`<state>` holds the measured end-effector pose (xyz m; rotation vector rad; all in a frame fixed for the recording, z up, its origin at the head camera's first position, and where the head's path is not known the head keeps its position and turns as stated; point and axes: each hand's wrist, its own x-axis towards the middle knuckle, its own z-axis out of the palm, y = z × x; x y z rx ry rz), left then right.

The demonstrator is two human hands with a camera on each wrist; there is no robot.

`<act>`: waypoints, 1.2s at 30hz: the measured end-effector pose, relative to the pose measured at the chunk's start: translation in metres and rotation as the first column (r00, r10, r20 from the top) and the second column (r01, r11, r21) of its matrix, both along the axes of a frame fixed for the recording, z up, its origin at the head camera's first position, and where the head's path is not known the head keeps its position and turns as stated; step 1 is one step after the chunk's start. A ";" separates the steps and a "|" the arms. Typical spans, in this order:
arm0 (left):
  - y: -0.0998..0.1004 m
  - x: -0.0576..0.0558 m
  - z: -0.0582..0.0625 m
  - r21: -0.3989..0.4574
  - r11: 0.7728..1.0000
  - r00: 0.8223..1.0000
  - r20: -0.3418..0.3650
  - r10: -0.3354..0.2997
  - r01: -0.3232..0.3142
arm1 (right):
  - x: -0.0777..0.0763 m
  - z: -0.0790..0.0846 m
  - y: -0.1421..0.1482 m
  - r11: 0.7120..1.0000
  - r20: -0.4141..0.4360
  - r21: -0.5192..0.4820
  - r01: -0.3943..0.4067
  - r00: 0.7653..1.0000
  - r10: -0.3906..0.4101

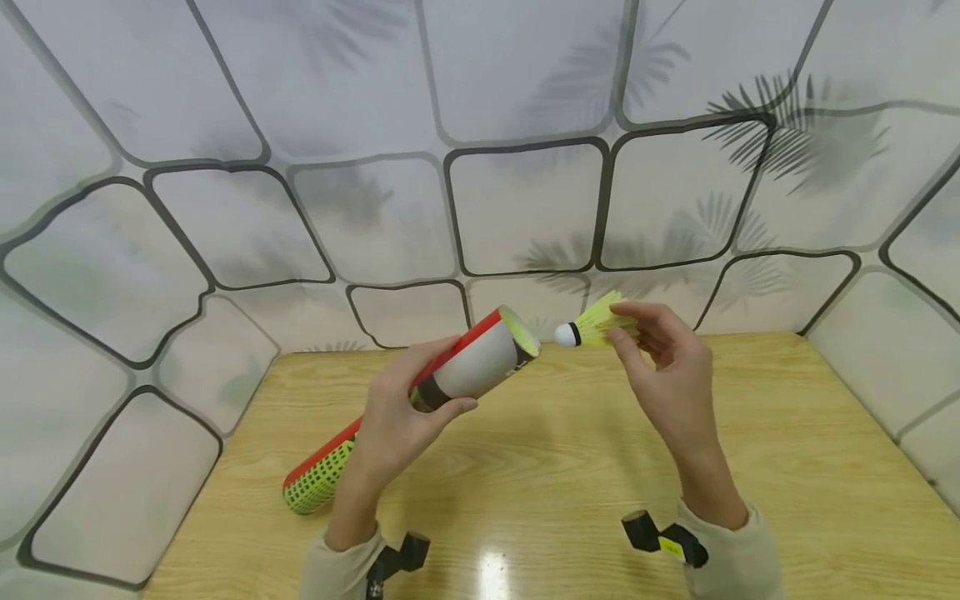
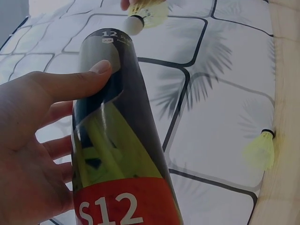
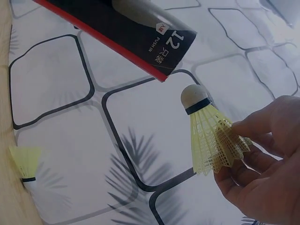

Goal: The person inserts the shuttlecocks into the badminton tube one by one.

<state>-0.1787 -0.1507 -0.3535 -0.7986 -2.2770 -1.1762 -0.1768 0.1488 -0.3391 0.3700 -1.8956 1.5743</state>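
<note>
My left hand [image 1: 393, 417] grips a long shuttlecock tube [image 1: 476, 367], its fingers behind it and the thumb along its near side. The tube slants up to the right, its open mouth facing my other hand. Red, grey and black print covers it, with a green dotted lower end. In my right hand [image 1: 671, 362], thumb and fingers pinch the skirt of a yellow shuttlecock [image 1: 597, 321]. Its white cork points left at the tube's mouth, a small gap apart. The right wrist view shows the pinched shuttlecock [image 3: 208, 136] outside the tube [image 3: 154, 42].
A second yellow shuttlecock [image 2: 262, 150] is at the back of the table by the patterned backdrop, also visible in the right wrist view; I cannot pick it out in the head view. The wooden table [image 1: 540, 467] lies below both hands, and the backdrop [image 1: 525, 208] rises behind.
</note>
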 end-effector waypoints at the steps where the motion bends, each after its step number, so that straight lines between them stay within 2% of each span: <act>1: 0.001 0.001 0.000 0.004 1.000 1.000 0.002 -0.005 0.005 | 0.002 0.001 0.000 1.000 -0.004 -0.005 0.003 1.000 -0.003; 10: 0.012 0.004 -0.001 0.009 0.999 0.999 -0.001 -0.053 0.053 | 0.012 0.005 -0.002 0.999 -0.101 -0.007 0.036 0.994 -0.036; 18: 0.017 0.008 -0.002 0.006 0.997 0.997 0.026 -0.073 0.072 | 0.016 0.007 -0.006 1.000 -0.131 0.005 0.006 0.991 -0.005; 36: 0.023 0.009 0.000 0.001 0.996 0.996 0.024 -0.086 0.086 | 0.017 0.007 -0.014 0.998 -0.165 0.054 -0.026 0.986 0.035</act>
